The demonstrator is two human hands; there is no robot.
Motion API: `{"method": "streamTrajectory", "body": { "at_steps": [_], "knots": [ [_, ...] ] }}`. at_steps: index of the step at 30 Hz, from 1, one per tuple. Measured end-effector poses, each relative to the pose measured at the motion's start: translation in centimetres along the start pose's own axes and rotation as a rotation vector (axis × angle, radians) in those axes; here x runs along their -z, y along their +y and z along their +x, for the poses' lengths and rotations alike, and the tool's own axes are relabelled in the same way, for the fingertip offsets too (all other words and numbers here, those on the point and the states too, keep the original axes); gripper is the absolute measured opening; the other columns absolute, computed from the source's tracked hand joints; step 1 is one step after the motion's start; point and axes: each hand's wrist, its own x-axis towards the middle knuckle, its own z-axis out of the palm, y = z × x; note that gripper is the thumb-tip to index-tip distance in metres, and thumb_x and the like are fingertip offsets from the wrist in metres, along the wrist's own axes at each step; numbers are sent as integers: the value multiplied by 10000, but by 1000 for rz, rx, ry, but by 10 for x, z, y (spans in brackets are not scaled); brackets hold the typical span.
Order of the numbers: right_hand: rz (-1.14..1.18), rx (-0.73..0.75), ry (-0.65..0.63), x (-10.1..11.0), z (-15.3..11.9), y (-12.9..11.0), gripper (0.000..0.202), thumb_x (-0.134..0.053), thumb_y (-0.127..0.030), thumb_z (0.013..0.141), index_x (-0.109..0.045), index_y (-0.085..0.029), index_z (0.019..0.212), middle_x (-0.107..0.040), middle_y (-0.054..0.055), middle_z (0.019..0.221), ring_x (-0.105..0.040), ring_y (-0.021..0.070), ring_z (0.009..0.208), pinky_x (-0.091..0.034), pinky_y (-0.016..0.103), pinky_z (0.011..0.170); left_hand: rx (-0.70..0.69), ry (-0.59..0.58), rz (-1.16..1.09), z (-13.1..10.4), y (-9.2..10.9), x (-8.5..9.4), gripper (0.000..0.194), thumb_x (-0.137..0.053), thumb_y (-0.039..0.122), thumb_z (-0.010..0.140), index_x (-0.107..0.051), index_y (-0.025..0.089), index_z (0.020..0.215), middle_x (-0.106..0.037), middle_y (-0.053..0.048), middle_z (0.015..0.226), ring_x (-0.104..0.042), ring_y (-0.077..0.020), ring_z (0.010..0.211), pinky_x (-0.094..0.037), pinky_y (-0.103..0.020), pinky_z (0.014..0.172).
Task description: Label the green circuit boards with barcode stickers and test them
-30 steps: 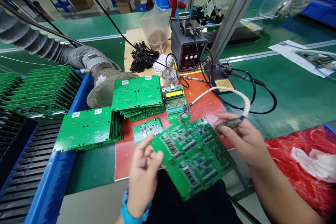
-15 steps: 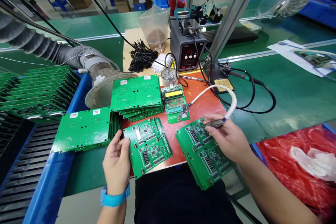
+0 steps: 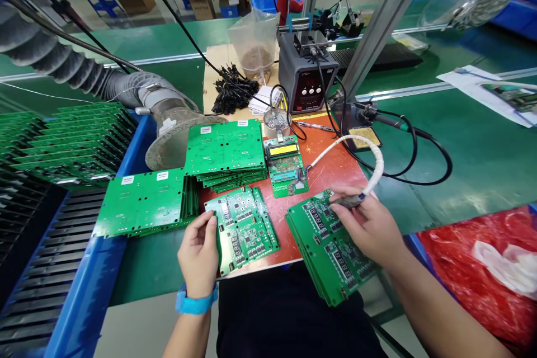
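My right hand pinches a grey probe on a white wrapped cable, its end over the upper part of a stack of green boards with digit displays. My left hand has its thumb and fingers on the left edge of a single green circuit board, which lies on the red mat. The white cable runs to a small board with a yellow screen behind the two. Where the probe tip touches is hidden by my fingers.
Stacked green boards and another pile lie at the left, beside a blue bin and a fume hose. Behind stand a soldering station and an iron holder. Red plastic fills the right corner.
The whole view has shifted slightly to the right. My left hand remains at the single board's left edge, and my right hand still holds the probe over the stack.
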Motion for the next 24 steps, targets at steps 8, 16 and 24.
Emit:
{"method": "streamTrajectory", "body": {
  "at_steps": [8, 16, 24],
  "knots": [
    [54, -55, 52, -4, -4, 6, 205, -592, -298, 841, -609, -215, 1028, -696, 50, 925, -661, 188, 849, -543, 324, 778, -53, -2, 13, 0, 0, 0, 301, -620, 410, 801, -695, 183, 984, -682, -79, 1050, -622, -223, 1001, -471, -367, 921],
    [90, -72, -13, 0, -3, 6, 256, -579, -319, 853, -606, -222, 1088, -692, 58, 942, -666, 191, 835, -555, 332, 761, 4, -45, -23, -2, 3, 2, 328, -643, 421, 781, -707, 187, 1002, -693, -76, 1066, -622, -237, 1018, -464, -384, 941],
    [26, -79, -9, 0, 1, 3, 233, -583, -335, 844, -620, -216, 1040, -697, 59, 897, -672, 187, 768, -559, 279, 622, -165, -18, 84, -3, 6, -4, 263, -602, 394, 813, -714, 203, 955, -699, -64, 1026, -624, -223, 1002, -462, -377, 941]
  ]
}}
